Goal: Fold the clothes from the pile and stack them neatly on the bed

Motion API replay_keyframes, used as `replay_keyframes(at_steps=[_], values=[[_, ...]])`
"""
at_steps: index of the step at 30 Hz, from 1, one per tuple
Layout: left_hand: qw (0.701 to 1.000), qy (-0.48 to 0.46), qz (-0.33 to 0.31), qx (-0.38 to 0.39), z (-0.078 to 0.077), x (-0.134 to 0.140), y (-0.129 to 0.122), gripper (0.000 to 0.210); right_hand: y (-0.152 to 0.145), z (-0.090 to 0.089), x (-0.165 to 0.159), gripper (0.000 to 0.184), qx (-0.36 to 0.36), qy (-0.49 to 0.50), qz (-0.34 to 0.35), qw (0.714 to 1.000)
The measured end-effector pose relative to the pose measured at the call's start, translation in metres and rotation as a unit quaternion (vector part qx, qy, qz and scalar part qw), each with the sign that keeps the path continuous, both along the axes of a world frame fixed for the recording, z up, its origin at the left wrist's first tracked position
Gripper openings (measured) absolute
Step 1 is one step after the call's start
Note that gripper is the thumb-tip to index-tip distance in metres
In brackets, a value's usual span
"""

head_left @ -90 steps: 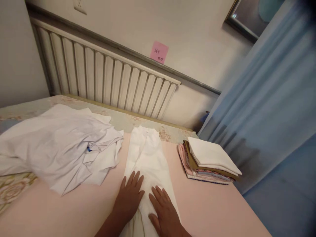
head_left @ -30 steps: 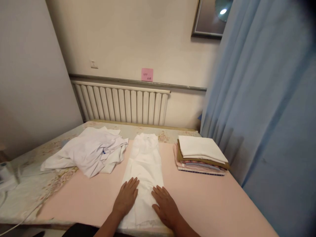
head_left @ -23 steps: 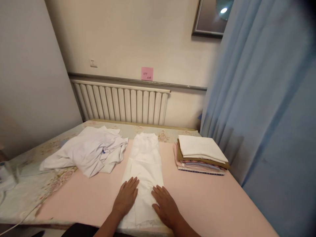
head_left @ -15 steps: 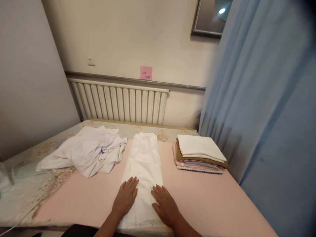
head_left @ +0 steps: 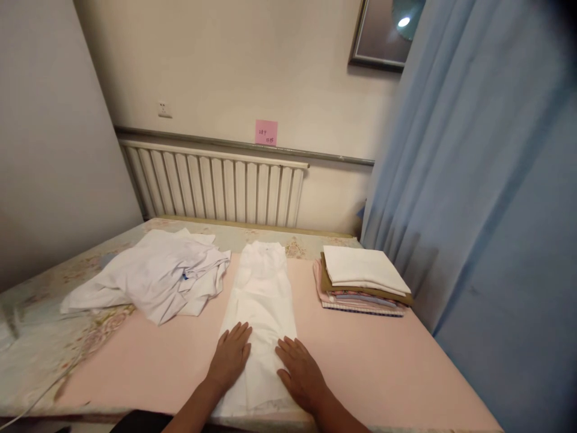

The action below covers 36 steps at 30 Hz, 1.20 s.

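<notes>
A white garment (head_left: 261,288), folded into a long narrow strip, lies flat on the pink cloth (head_left: 360,373), running away from me. My left hand (head_left: 231,353) rests palm down on its left edge, fingers stretched forward. On the opposite edge my right hand (head_left: 298,368) lies flat too, fingers extended. Neither hand grips the fabric. Between them the garment shows slight creases. Its exact kind is hard to tell as folded.
To the left lies a crumpled heap of white clothes (head_left: 157,270). A neat stack of folded clothes (head_left: 365,270) sits at the right, beside the blue curtain (head_left: 473,180). Behind the table stands a radiator (head_left: 216,186). A cable (head_left: 40,397) runs at lower left.
The view has shifted very slightly. Both hands stay in the same place on the garment, and nothing else has visibly moved.
</notes>
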State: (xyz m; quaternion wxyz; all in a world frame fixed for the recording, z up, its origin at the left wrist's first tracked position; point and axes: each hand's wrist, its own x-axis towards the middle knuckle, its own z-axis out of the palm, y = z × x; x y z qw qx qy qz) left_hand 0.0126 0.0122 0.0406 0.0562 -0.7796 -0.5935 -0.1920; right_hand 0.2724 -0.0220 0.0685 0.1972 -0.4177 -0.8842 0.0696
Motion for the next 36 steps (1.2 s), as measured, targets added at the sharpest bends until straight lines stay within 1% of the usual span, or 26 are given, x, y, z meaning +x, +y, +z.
replay_keyframes(at_steps=[3, 4, 6, 8, 10, 12, 15, 18, 24, 31, 36], values=[[0.999, -0.009, 0.049, 0.014, 0.015, 0.02, 0.006, 0.044, 0.0, 0.0, 0.0, 0.047, 0.006, -0.001, 0.0, 1.0], [0.999, -0.011, 0.045, 0.02, 0.021, 0.029, 0.009, 0.045, 0.001, -0.001, 0.0, 0.047, 0.008, -0.002, 0.0, 1.0], [1.0, -0.016, 0.012, 0.024, 0.029, 0.05, 0.017, 0.045, 0.002, -0.003, 0.0, 0.048, 0.009, -0.003, -0.001, 1.0], [1.0, -0.011, -0.022, 0.009, 0.031, 0.067, 0.025, 0.046, 0.003, -0.007, 0.001, 0.05, 0.006, -0.002, -0.001, 1.0], [1.0, 0.002, -0.026, -0.015, 0.025, 0.077, 0.032, 0.047, 0.004, -0.011, 0.001, 0.05, 0.0, 0.001, 0.0, 1.0], [0.999, 0.016, -0.016, -0.032, 0.016, 0.077, 0.038, 0.048, 0.005, -0.014, 0.001, 0.05, -0.008, 0.003, 0.002, 1.0], [0.999, 0.03, -0.005, -0.03, 0.002, 0.068, 0.045, 0.05, 0.006, -0.015, 0.001, 0.049, -0.017, 0.005, 0.004, 1.0], [0.999, 0.032, 0.011, -0.011, -0.003, 0.06, 0.05, 0.052, 0.006, -0.012, 0.001, 0.05, -0.023, 0.006, 0.004, 1.0], [0.999, 0.03, 0.037, 0.004, -0.001, 0.057, 0.067, 0.054, 0.005, -0.006, 0.0, 0.05, -0.016, 0.015, 0.009, 1.0], [0.993, 0.037, 0.107, -0.02, 0.006, 0.051, 0.092, 0.055, 0.006, -0.009, -0.002, 0.051, -0.019, 0.021, 0.001, 1.0], [0.992, 0.037, 0.12, -0.026, 0.006, 0.051, 0.095, 0.056, 0.006, -0.007, -0.002, 0.05, -0.013, 0.02, -0.003, 1.0]])
